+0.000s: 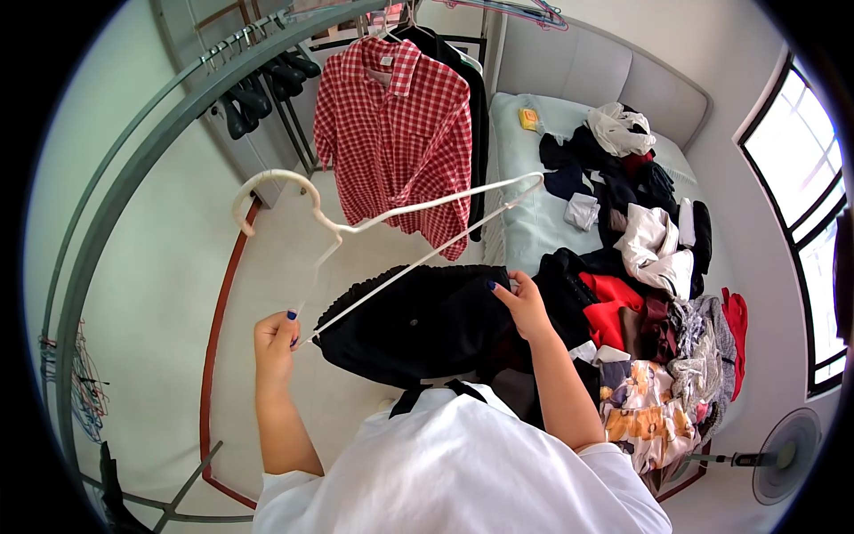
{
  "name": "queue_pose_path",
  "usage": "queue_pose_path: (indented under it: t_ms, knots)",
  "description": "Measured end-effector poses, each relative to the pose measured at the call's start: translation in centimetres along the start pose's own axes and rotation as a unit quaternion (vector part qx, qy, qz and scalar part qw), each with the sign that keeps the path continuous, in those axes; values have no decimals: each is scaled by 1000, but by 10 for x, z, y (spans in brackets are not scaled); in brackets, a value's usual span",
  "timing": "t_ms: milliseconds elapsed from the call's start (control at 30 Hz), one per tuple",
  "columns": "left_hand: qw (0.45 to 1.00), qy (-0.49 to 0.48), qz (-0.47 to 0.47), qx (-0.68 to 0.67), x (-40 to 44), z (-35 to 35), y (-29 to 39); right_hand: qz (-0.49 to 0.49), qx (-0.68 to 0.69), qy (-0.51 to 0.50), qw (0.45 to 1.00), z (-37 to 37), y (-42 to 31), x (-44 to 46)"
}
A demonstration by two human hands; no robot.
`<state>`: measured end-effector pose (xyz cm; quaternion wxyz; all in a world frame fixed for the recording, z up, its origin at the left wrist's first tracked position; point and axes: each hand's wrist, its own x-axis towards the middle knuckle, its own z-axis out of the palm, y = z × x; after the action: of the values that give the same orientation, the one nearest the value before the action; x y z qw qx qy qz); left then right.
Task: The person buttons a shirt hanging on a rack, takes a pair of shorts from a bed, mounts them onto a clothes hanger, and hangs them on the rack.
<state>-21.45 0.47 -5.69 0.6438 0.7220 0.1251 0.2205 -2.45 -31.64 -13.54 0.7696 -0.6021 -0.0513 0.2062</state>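
A white hanger (427,201) is tilted in front of me, its hook up and to the left. My left hand (277,335) is closed around the hanger's lower left corner. A black garment with a gathered, elastic-looking edge (414,329) hangs between my hands, behind the hanger's straight bar. My right hand (527,305) pinches that garment by its upper right edge, thumb on top. Whether the left fingers also grip the cloth, I cannot tell. The garment's exact kind is not clear from here.
A red checked shirt (391,133) hangs on a rack ahead. Grey rack tubing (107,178) curves along the left, with black hangers (258,93). A bed (525,205) on the right bears piled clothes (654,240). A fan (787,456) stands at lower right.
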Motion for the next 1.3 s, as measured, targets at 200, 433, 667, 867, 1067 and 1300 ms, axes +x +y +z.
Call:
queue_pose_path:
  t_ms: [200, 433, 667, 867, 1067, 1300]
  knots:
    - [997, 8, -33, -74, -4, 11, 1, -163, -164, 102, 967, 13, -6, -9]
    - [997, 0, -14, -79, -8, 14, 10, -166, -268, 76, 946, 16, -12, -13]
    - [997, 16, -5, -71, -13, 9, 17, -235, -473, 139, 838, 17, -3, -11]
    - [996, 32, -4, -80, -16, -3, 12, -258, -461, 127, 840, 14, 7, -7]
    - [1000, -8, -16, 16, -15, -12, 0, -238, -385, 123, 883, -6, 20, 5]
    - [992, -55, -70, 92, -18, -18, -21, -147, -232, 131, 953, -22, 25, 15]
